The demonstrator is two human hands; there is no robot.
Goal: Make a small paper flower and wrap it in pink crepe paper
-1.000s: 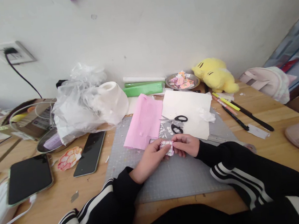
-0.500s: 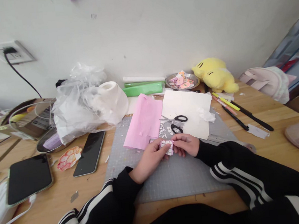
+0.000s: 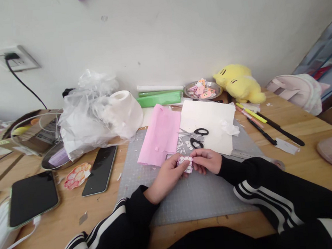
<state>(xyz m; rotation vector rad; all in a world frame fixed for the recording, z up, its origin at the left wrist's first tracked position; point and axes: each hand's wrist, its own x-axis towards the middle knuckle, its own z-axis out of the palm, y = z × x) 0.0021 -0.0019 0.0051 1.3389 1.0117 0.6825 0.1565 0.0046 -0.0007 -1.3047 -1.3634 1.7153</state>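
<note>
My left hand [image 3: 165, 178] and my right hand [image 3: 207, 160] meet over the grey cutting mat [image 3: 191, 200], both pinching a small pink-and-white paper cutout [image 3: 185, 163] between their fingertips. Just behind the hands lie black-handled scissors [image 3: 195, 136] on a patterned scrap, with a pink paper sheet [image 3: 160, 135] to the left and a white sheet [image 3: 210, 124] to the right.
Two phones [image 3: 100, 170] [image 3: 31, 197] and a flower sticker [image 3: 77, 175] lie at left. A tissue roll in plastic wrap [image 3: 100, 115], green rolled paper [image 3: 159, 98], a dish of cutouts [image 3: 202, 90] and a yellow plush [image 3: 240, 83] line the wall. Pens [image 3: 261, 123] lie at right.
</note>
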